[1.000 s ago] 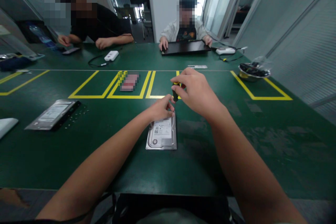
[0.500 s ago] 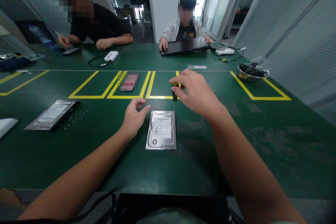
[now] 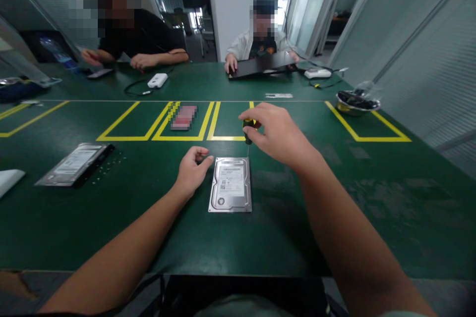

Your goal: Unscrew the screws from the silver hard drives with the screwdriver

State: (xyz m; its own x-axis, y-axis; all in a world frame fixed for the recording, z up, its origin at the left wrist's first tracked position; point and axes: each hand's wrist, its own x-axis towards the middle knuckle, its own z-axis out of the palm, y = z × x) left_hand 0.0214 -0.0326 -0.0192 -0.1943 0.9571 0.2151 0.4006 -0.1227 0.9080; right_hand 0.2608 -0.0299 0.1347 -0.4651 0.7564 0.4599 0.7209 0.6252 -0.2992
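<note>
A silver hard drive (image 3: 230,185) with a white label lies flat on the green table in front of me. My right hand (image 3: 277,129) pinches a black and yellow screwdriver (image 3: 248,131) by its handle. The screwdriver stands upright, its thin shaft reaching down to the drive's far right corner. Beside the drive's far left edge is my left hand (image 3: 193,168), its thumb and fingers apart and nothing between them. Whether the left thumb touches the drive I cannot tell.
A second hard drive (image 3: 74,164) lies at the left, with several small screws (image 3: 109,163) beside it. A metal bowl (image 3: 357,104) of dark items stands at the right. Two people sit across the table; one holds a dark flat panel (image 3: 262,66). A blurred pink object (image 3: 184,117) lies between yellow tape lines.
My left hand has come slightly nearer to me and closer to the drive's edge. The right hand and screwdriver stay over the same corner, with the hand slightly lower in view.
</note>
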